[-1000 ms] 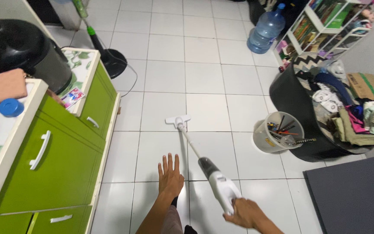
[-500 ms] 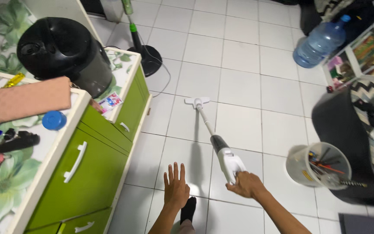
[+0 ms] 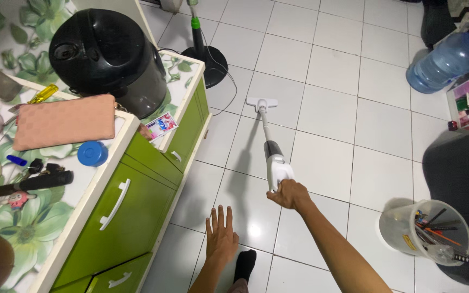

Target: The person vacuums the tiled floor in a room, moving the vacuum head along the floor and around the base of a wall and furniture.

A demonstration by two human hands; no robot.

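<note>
My right hand [image 3: 289,194] grips the handle of a white stick vacuum [image 3: 274,163]. Its thin tube runs away from me to a flat white floor head [image 3: 261,102] resting on the white tiled floor [image 3: 332,108]. My left hand [image 3: 221,237] hangs free over the tiles below and left of the vacuum, fingers spread and holding nothing. A foot in a black sock [image 3: 243,264] shows just right of that hand.
A green cabinet [image 3: 120,206] with a floral top stands at left, carrying a black pot [image 3: 101,54], a pink pouch [image 3: 65,121] and a blue lid [image 3: 92,153]. A fan base [image 3: 208,56] sits beyond it. At right are a water jug [image 3: 446,59], a black basket [image 3: 457,168] and a bucket of tools [image 3: 427,230].
My right hand pushed the vacuum forward and toward the cabinet. The view swung left, bringing more of the cabinet top into sight. The left hand stayed spread and empty.
</note>
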